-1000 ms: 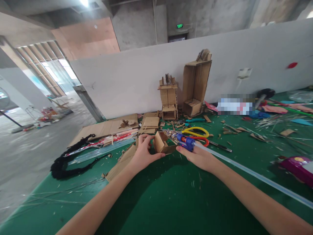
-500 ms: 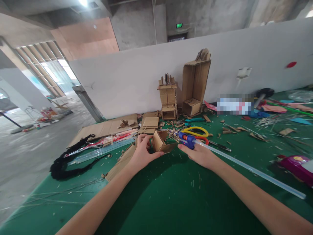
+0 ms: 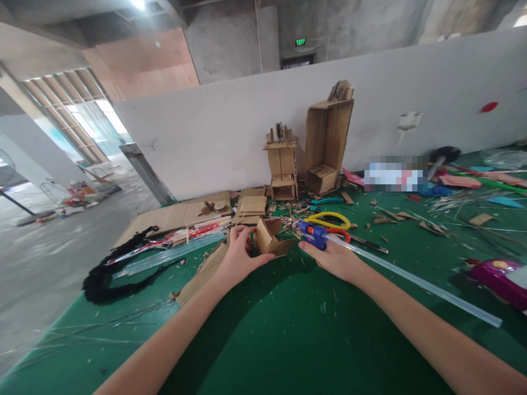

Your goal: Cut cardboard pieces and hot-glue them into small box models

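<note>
In the head view, my left hand [image 3: 242,257] grips a small open cardboard box [image 3: 267,237], thumb along its near bottom edge and fingers at its left side. My right hand [image 3: 335,258] is wrapped round a blue hot glue gun [image 3: 313,235], whose front end points left at the box, a short way off. A long clear glue stick [image 3: 411,278] sticks out of the gun's rear, over my right forearm. Just behind the gun lie scissors with yellow handles [image 3: 331,220]. A flat cardboard piece [image 3: 201,274] lies under and left of my left hand.
Two cardboard structures, a small one [image 3: 282,164] and a tall one [image 3: 327,140], stand against the white partition [image 3: 222,142]. Clear glue sticks [image 3: 164,258] and a black fuzzy strip [image 3: 95,282] lie left. A purple object [image 3: 496,277] sits right on the green table [image 3: 288,340].
The rear end of the glue stick has shifted slightly left and up. Both hands keep nearly the same place, with the box and glue gun still held.
</note>
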`<state>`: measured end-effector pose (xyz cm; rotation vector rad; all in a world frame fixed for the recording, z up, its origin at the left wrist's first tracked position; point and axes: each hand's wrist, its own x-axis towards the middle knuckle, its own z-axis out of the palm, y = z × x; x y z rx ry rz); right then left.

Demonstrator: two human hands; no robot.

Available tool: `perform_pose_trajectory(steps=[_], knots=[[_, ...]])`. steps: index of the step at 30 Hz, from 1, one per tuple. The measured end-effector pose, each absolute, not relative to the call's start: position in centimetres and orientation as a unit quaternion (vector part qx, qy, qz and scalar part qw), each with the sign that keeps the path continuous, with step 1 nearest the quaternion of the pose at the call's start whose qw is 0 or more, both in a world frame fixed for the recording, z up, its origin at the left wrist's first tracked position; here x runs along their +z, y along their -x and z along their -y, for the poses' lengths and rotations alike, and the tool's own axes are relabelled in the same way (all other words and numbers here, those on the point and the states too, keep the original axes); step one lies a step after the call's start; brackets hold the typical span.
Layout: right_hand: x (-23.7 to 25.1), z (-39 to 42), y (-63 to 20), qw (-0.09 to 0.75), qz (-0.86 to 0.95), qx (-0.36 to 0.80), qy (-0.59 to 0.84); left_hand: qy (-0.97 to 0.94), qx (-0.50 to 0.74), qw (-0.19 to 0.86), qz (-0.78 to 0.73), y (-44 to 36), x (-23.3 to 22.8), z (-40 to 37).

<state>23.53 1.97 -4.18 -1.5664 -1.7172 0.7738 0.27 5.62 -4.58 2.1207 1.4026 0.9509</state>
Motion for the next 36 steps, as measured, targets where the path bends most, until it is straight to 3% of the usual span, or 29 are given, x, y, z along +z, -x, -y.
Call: perform_pose_trajectory(steps=[36], knots=[[-3.0,-1.2,-21.5,0.333,0.681,0.301,0.579,-0.788,0.348,0.197,-0.468,-0.2,-5.1,-5.6]])
